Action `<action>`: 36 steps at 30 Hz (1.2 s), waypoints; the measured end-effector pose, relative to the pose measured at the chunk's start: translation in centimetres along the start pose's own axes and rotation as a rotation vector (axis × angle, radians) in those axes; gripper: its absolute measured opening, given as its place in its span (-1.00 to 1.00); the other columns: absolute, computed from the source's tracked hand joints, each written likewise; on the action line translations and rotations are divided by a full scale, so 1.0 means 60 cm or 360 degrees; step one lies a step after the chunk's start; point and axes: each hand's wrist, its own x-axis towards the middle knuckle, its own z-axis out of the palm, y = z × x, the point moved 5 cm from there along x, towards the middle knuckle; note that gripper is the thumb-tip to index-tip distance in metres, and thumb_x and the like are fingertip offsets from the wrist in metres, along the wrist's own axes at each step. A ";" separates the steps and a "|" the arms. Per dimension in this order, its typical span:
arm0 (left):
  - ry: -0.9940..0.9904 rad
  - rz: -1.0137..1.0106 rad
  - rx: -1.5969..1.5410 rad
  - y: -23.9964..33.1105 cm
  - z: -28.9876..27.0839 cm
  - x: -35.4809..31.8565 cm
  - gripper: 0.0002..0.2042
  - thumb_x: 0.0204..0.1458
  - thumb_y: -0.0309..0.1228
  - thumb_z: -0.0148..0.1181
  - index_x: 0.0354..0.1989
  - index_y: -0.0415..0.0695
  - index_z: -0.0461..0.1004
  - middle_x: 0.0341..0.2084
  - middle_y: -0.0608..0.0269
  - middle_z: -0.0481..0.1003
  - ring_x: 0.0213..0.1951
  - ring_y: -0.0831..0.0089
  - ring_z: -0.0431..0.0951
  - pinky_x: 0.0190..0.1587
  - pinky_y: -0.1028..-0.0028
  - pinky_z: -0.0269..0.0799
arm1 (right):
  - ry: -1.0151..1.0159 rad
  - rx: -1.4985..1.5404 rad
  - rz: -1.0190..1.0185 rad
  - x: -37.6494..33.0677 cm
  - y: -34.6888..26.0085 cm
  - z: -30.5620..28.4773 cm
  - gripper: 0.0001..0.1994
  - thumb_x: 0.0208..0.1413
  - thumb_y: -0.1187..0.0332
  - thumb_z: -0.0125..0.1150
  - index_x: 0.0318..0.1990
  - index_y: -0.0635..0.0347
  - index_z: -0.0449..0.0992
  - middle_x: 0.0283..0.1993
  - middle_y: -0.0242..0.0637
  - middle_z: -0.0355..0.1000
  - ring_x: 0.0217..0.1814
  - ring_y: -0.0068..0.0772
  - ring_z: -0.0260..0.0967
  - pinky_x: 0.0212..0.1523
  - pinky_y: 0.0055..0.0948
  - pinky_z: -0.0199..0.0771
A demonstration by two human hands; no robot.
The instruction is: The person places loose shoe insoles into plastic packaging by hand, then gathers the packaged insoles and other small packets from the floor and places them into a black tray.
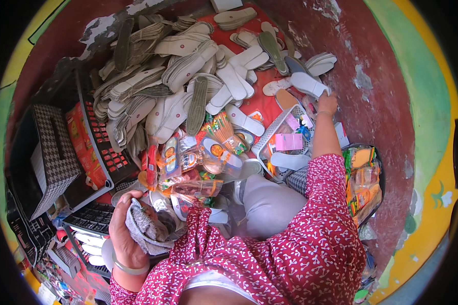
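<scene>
1 grey insole [308,84], judged light and bendy, is pinched at its end by right hand [327,103]; grey cloth [145,231] is clutched by left hand [123,235].

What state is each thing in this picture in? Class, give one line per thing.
Left hand: closed around a grey cloth.
Right hand: stretched out, gripping a pale shoe sole.
Pile of soles: heaped loosely on the floor.
White basket: tilted, holding pink packets.
Black crate: tipped on its side.
</scene>
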 end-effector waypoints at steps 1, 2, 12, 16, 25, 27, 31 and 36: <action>0.0012 -0.0023 0.0022 -0.002 0.002 0.000 -0.76 0.10 -0.27 -0.03 -0.25 -0.20 0.40 -0.68 0.28 0.38 -0.65 0.49 0.35 -0.57 0.51 0.28 | 0.0061 0.0071 -0.0012 -0.001 -0.011 -0.013 -0.60 0.04 0.18 0.01 -0.12 0.37 0.38 -0.13 0.20 0.38 -0.08 0.12 0.37 -0.06 -0.10 0.32; 0.0026 -0.0046 0.0043 -0.004 0.002 -0.001 -0.76 0.10 -0.26 -0.03 -0.24 -0.20 0.39 -0.68 0.28 0.38 -0.65 0.49 0.36 -0.57 0.51 0.30 | 0.0121 0.0144 -0.0025 -0.003 -0.019 -0.024 -0.59 0.03 0.18 0.02 -0.11 0.39 0.38 -0.13 0.22 0.38 -0.08 0.13 0.37 -0.05 -0.11 0.32; -0.0342 0.0045 0.0061 -0.010 -0.007 -0.003 -0.77 0.12 -0.37 -0.06 -0.26 -0.27 0.45 -0.50 0.32 0.43 -0.46 0.58 0.42 -0.38 0.60 0.36 | -0.0789 0.1510 0.0551 -0.065 0.014 0.128 -0.73 0.04 0.19 -0.03 -0.24 0.13 0.48 -0.38 -0.29 0.45 -0.34 -0.36 0.42 -0.39 -0.39 0.38; -0.0289 0.0087 0.0038 -0.027 -0.021 -0.010 -0.77 0.12 -0.38 -0.07 -0.25 -0.28 0.44 -0.48 0.30 0.45 -0.44 0.56 0.44 -0.34 0.58 0.38 | -0.1880 0.1136 0.0513 -0.325 -0.101 0.118 -0.68 -0.06 0.19 0.17 -0.14 0.08 0.43 -0.21 -0.25 0.39 -0.19 -0.30 0.37 -0.27 -0.33 0.39; -0.0574 0.0281 0.0104 -0.046 -0.030 0.033 -0.76 0.12 -0.38 -0.12 -0.26 -0.30 0.42 -0.50 0.24 0.45 -0.48 0.46 0.46 -0.37 0.50 0.42 | -0.2875 0.0205 -0.1298 -0.549 -0.178 -0.155 -0.67 0.12 0.18 0.02 -0.02 0.11 0.42 -0.34 -0.38 0.48 -0.33 -0.59 0.39 -0.33 -0.59 0.36; -0.0602 0.0317 0.0094 -0.050 -0.039 0.055 -0.76 0.11 -0.39 -0.13 -0.27 -0.30 0.42 -0.49 0.24 0.45 -0.46 0.46 0.46 -0.36 0.49 0.42 | -0.2354 0.0126 -0.1775 -0.560 -0.219 -0.270 -0.69 0.10 0.24 0.03 -0.02 0.09 0.42 -0.41 -0.24 0.49 -0.39 -0.43 0.44 -0.33 -0.47 0.41; -0.0566 0.0437 0.0091 -0.055 -0.062 0.066 -0.78 0.08 -0.42 -0.12 -0.32 -0.28 0.43 -0.48 0.24 0.45 -0.44 0.47 0.44 -0.36 0.49 0.37 | -0.1709 0.0527 -0.2367 -0.698 -0.232 -0.407 -0.71 0.07 0.29 -0.01 -0.05 0.11 0.41 -0.33 -0.07 0.45 -0.31 -0.07 0.41 -0.23 -0.28 0.41; -0.0550 0.0589 -0.0021 -0.038 -0.083 0.006 -0.82 0.05 -0.43 -0.09 -0.39 -0.24 0.45 -0.52 0.31 0.45 -0.47 0.48 0.43 -0.37 0.51 0.35 | -0.1421 -0.0172 -0.2554 -0.816 -0.166 -0.345 -0.74 -0.08 0.40 0.00 -0.19 0.16 0.46 -0.31 -0.05 0.46 -0.34 -0.10 0.44 -0.31 -0.21 0.45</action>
